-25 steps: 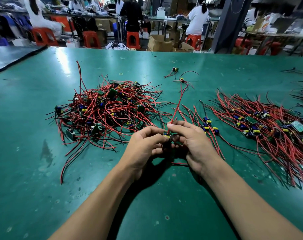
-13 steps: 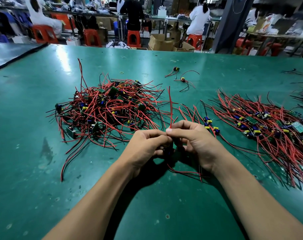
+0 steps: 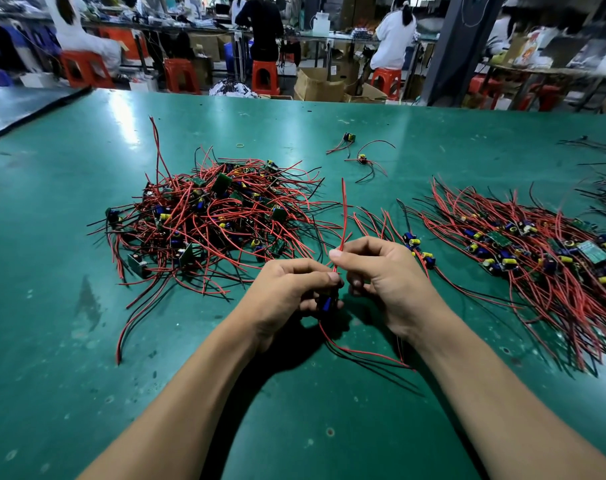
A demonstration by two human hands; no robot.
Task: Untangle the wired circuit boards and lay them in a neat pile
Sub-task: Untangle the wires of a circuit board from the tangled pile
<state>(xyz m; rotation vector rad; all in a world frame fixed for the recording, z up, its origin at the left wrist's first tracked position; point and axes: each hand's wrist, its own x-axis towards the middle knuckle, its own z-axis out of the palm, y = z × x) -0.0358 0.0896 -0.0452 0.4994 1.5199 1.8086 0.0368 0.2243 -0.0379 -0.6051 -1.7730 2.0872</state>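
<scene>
Nearest us, both forearms reach in over the green table. Our left hand is curled closed around a small board, its blue capacitor showing between the fingers; red and black leads trail from it toward us onto the table. Our right hand sits just beside the left, thumb and forefinger pinched on one red wire that rises upright from the board.

Beyond the left hand lies the tangled heap of boards and wires. To the right, well apart from it, the sorted pile lies with wires roughly parallel, and a few boards sit just beyond our right knuckles.

Farther back, two stray boards lie alone.

Past the table edge, people sit on red stools at benches.
</scene>
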